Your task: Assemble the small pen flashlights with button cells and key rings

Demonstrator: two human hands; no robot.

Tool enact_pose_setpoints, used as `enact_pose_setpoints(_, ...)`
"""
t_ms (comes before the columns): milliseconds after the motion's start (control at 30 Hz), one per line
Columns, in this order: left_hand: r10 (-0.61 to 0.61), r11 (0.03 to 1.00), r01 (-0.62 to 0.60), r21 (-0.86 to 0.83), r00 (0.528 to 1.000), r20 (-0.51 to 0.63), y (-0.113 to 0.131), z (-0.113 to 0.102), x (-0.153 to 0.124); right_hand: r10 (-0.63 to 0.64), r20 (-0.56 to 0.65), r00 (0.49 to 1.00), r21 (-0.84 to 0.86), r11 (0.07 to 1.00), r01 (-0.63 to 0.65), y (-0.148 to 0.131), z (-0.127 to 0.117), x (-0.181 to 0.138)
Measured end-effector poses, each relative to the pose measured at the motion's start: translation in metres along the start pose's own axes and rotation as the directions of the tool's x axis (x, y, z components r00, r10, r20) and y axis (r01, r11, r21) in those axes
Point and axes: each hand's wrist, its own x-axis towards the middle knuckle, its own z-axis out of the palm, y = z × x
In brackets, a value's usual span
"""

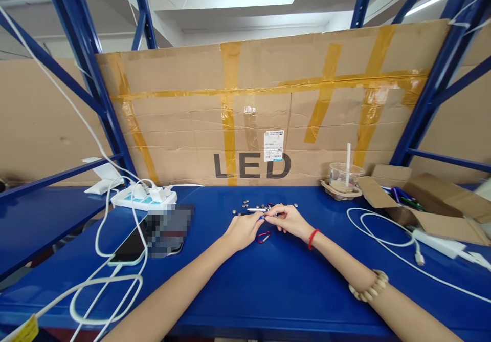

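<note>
A: Status on the hands?

B: Both at centre frame, resting on the blue table [268, 280]. Left hand [242, 231] and right hand [289, 221] meeting fingertip to fingertip over a small blue item [262, 217], too small to identify. Fingers of both hands curled and pinched onto it from either side. Red string band on the right wrist, beaded bracelet [369, 286] further down that forearm.

A: Anything under the hands?

B: Red carabiner clip [263, 237] flat on the table, just below the fingertips, between the two hands. Not held.

A: And behind?

B: Scatter of small round metal pieces [249, 206], possibly button cells, just above the hands. Thin silver pen-like tool [256, 210] lying among them. Cannot tell more at this size.

A: Rest of the table?

B: Left of frame: white power strip [143, 198] with plugs in, white cables [103, 291] looping to the lower left, dark phone [130, 250] face up beside a blurred patch. Right of centre: clear plastic cup [346, 175] with straw, sitting in a pulp holder. Far right: open cardboard box [422, 204], white charger and cable [387, 239] beside it. Taped cardboard sheet [268, 111] marked LED standing along the back, between blue rack posts.
</note>
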Motion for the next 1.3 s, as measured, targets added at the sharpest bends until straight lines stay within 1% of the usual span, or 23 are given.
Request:
enact_pose_setpoints(167,-0.011,1.0,0.011,0.017,1.0,0.005,0.0003,-0.0001,-0.0009,0.024,-0.005,1.0,0.002,1.0,-0.024,0.0018,0.0014,0.0006)
enact_pose_setpoints(300,0.003,0.999,-0.003,0.036,1.0,-0.008,-0.0006,0.0009,-0.0014,0.013,-0.006,1.0,-0.001,1.0,-0.013,0.002,0.0018,0.0003)
enact_pose_setpoints(600,0.026,0.999,-0.025,0.04,0.999,-0.034,-0.0021,0.002,-0.0014,0.052,0.015,0.999,0.001,0.999,-0.052,0.0006,0.0014,0.0006)
enact_pose_setpoints(1000,0.009,0.999,-0.008,0.047,1.0,-0.02,-0.0027,0.0033,-0.0008,0.073,0.005,0.997,0.009,0.997,-0.073,-0.0012,0.0023,0.0006)
enact_pose_setpoints(1300,0.0,0.999,0.001,0.032,1.0,-0.01,-0.0024,0.0028,-0.0002,0.065,0.004,0.998,0.012,0.998,-0.065,0.0005,0.0027,0.0001)
